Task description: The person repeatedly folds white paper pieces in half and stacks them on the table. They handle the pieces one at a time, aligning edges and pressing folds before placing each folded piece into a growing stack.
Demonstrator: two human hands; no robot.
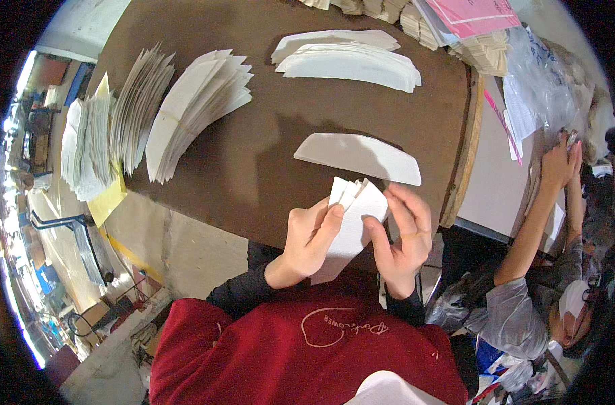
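Close to my body, over the table's near edge, I hold a small bundle of white paper pieces (353,219) with layered, uneven upper ends. My left hand (311,233) grips its left side, thumb across the front. On the other side my right hand (400,236) has its thumb against the paper and its fingers behind the edge. Just beyond my hands lies a single-looking curved white paper piece (361,154). Farther back rests a stack of similar curved white pieces (348,64), slightly fanned.
Fanned stacks of paper pieces (199,111) stand along the left of the brown table (253,169), some on a yellow sheet (110,208). At the back right are bundled papers (422,27) and a pink sheet (471,15). A co-worker (523,297) handles clear plastic at the right.
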